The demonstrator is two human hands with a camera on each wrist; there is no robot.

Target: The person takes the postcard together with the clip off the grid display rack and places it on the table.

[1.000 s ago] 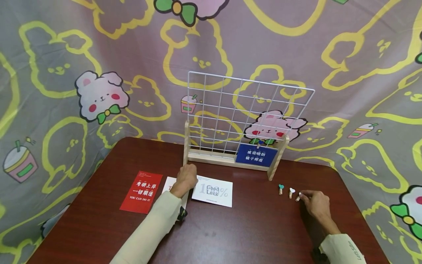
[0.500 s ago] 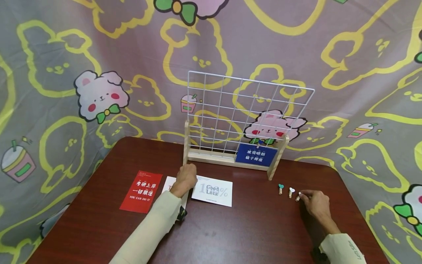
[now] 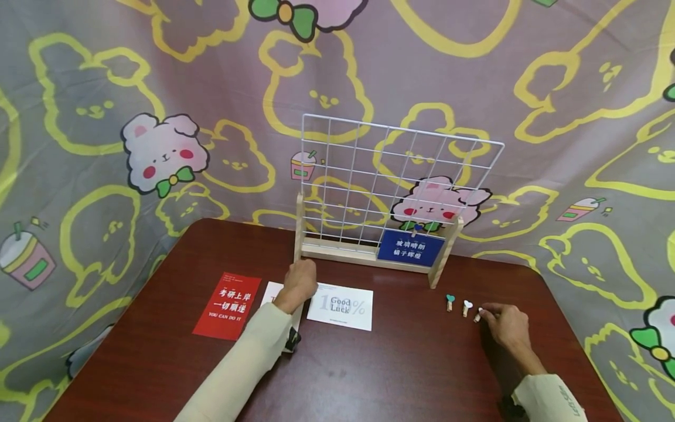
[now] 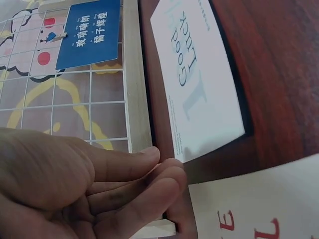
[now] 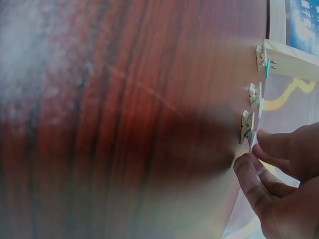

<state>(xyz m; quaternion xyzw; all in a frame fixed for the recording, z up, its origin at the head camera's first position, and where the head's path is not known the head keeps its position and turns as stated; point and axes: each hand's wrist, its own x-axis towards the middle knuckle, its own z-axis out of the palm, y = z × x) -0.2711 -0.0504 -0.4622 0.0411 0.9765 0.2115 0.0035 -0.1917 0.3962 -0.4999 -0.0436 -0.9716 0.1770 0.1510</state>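
Note:
My left hand (image 3: 297, 286) hovers by the left foot of the wire grid stand (image 3: 337, 252), fingers loosely curled, nothing seen between them. Its fingertips are right by the corner of a white card with red letters (image 4: 269, 199), and the hand covers part of that card in the head view. At the right, my right hand (image 3: 507, 328) pinches a small wooden clothespin (image 5: 247, 124) by its white heart-decorated end, low over the table. Beside that clothespin stand another white-heart clothespin (image 3: 467, 308) and a teal-heart clothespin (image 3: 450, 302).
A white "Good Luck" card (image 3: 340, 316) lies right of the left hand, a red card (image 3: 227, 308) left of it. On the grid hangs a blue card (image 3: 410, 249), held by a blue-heart clothespin (image 3: 418, 230). A patterned curtain (image 3: 221, 76) surrounds the brown table (image 3: 369, 375).

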